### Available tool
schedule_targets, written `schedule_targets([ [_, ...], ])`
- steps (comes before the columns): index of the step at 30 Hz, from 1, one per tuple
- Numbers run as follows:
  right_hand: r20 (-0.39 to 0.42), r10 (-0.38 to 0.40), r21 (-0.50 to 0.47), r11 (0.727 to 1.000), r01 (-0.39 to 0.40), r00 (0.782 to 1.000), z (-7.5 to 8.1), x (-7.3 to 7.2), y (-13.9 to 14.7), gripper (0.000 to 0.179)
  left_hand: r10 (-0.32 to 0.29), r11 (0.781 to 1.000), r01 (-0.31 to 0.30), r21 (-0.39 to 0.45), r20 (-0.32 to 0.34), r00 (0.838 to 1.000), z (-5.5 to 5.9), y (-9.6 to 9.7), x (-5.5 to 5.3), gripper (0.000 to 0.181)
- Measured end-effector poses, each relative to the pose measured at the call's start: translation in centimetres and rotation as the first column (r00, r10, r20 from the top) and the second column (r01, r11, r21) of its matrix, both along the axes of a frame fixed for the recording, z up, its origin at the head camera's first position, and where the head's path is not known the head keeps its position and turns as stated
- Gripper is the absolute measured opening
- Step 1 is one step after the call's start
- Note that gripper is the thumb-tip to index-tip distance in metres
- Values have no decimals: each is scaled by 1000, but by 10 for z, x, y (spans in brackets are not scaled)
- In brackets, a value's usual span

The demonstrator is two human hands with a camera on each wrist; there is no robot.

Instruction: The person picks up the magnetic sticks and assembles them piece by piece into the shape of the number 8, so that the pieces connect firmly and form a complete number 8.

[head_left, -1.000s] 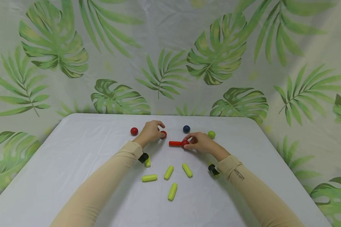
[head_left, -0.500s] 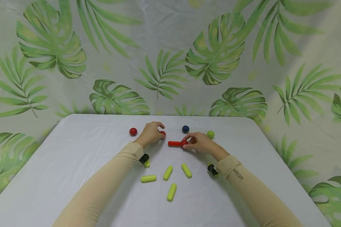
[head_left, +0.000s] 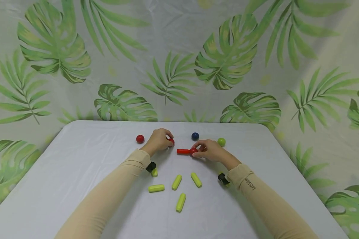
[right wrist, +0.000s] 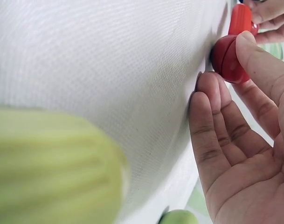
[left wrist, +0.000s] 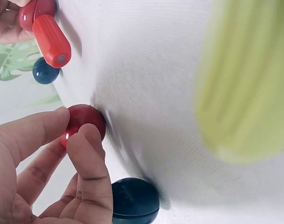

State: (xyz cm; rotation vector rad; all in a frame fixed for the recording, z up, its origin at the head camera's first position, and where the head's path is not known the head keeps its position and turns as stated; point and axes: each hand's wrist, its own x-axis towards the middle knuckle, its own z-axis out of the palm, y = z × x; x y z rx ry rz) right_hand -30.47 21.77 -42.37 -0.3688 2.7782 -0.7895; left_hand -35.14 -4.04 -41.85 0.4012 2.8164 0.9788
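My left hand (head_left: 160, 139) pinches a glossy red ball (left wrist: 88, 119) between thumb and fingertips, low over the white table. To its right, my right hand (head_left: 211, 151) holds a second red ball (right wrist: 225, 58) between thumb and fingers. A short ridged red stick (head_left: 183, 151) joins that ball and points left, toward the left hand. Its free end, with a small grey disc, faces the left wrist camera. Beside the left hand's lower fingers sits a dark teal ball (left wrist: 136, 200), hidden behind the hand in the head view.
Another red ball (head_left: 140, 139) lies left of the hands. A blue ball (head_left: 195, 136) and a green ball (head_left: 221, 141) lie behind the right hand. Several yellow-green sticks (head_left: 177, 182) are scattered nearer the front; some are partly covered by the wrist cameras (head_left: 151, 167).
The left index finger has come down onto the red ball. My right hand, its ball and the red stick stay in place; the head view has shifted slightly.
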Motion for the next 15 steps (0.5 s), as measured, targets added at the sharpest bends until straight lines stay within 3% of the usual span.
schedule_targets([
  [2,5,-2,-3,1000,2,1000,0,0,0,35,3,1000,-3,-3,-6,1000,0,0,1,29],
  [3,7,-3,-5,1000,3,1000,0,0,0,35,16,1000,-16,-15,7,1000,12,3,11,29],
  [10,8,2,-9,1000,-2,1000,1,1,0,34,29,999,-30,-33,-24,999,10,4,12,25],
  [15,12,-5,-10,1000,6,1000,2,1,0,35,22,1000,-22,-9,-10,1000,10,4,13,23],
])
